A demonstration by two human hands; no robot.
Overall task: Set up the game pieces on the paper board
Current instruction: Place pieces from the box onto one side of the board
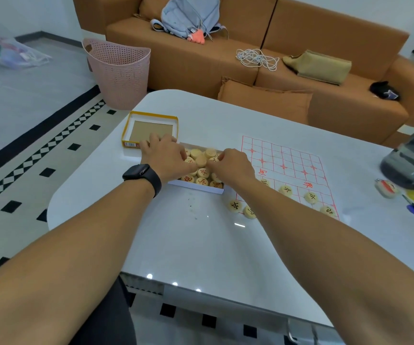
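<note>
An open white box (196,186) in the middle of the table holds several round wooden game pieces (202,160) with red and black characters. My left hand (166,158), with a black watch on its wrist, reaches into the box and its curled fingers pinch a piece. My right hand (233,165) reaches in from the other side and pinches another piece. The paper board (290,168), white with a red grid, lies right of the box. Several pieces (286,191) stand on its near rows. Two more pieces (235,205) sit just off its near left corner.
The yellow box lid (151,128) lies upturned behind the box. A dark bottle (410,158), a key fob (386,188) and pens lie at the table's right edge. Beyond the table are an orange sofa (325,95) and a pink basket (119,70).
</note>
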